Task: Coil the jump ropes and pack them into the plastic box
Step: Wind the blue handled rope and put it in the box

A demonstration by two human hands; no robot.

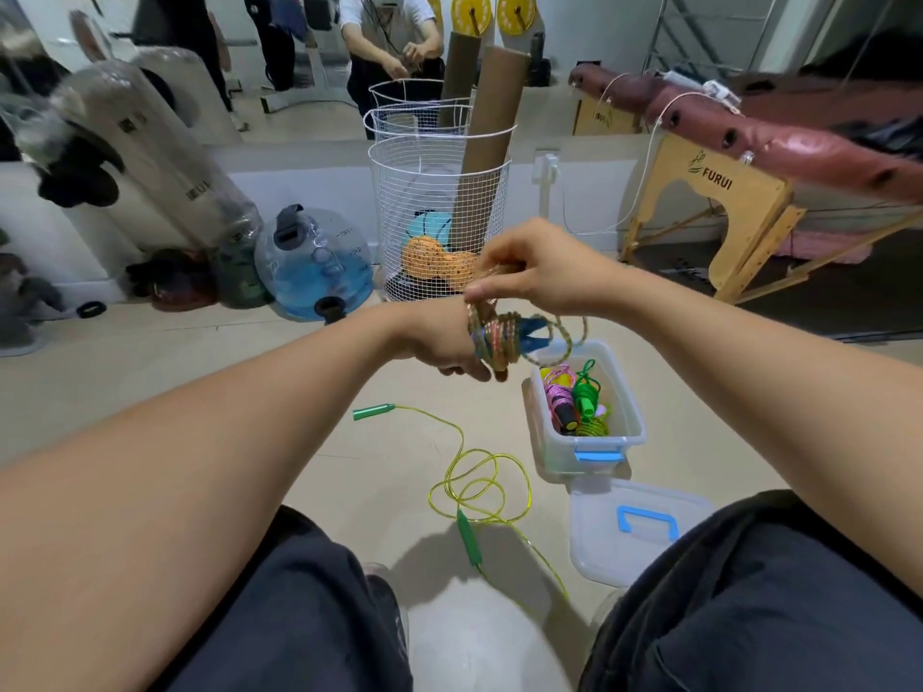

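Observation:
My left hand [444, 342] grips a jump rope with blue handles [499, 339], its orange-speckled cord coiled round the handles. Just above it, my right hand [529, 272] pinches the loose end of that cord. Both are held in the air over the floor, up and left of the clear plastic box [587, 454]. The box stands open on the floor and holds coiled ropes in pink, green and yellow. A yellow rope with green handles [467, 484] lies loose and uncoiled on the floor in front of my knees.
The box's clear lid with a blue handle [634, 529] lies by my right knee. Behind stand a white wire basket [439, 212] with cardboard tubes, a blue water jug [314, 264], a punching bag and a wooden massage table [724, 202]. A mirror reflects a person.

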